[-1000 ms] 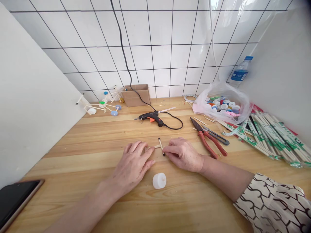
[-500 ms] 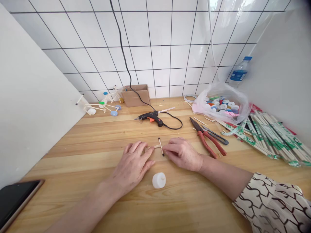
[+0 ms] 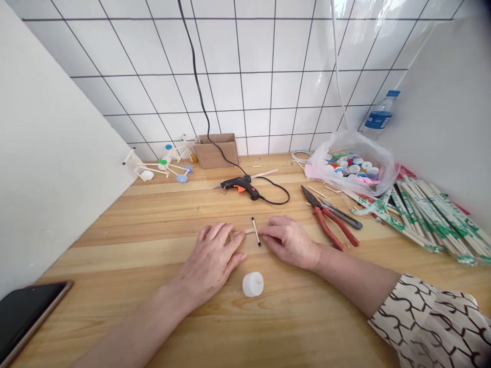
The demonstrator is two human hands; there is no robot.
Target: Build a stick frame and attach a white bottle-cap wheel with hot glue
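Wooden workbench (image 3: 115, 286), white tiled wall (image 3: 253, 87), left hand (image 3: 209, 260) and right hand (image 3: 291, 243), both open, touching crossed wooden sticks (image 3: 253, 231)

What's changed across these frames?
Very little. The right hand shifted slightly up along the dark-tipped stick, away from the person. Nothing was picked up or let go. The left hand stayed on the crosswise stick, and the white cap stayed put.

Bright, even light fills the scene, with glare on the glossy white wall tiles (image 3: 337, 46) towards the upper right. Only soft, faint shadows fall on the pale wooden bench (image 3: 115, 286). Wide-angle distortion bends the frame's edges; focus stays sharp throughout.
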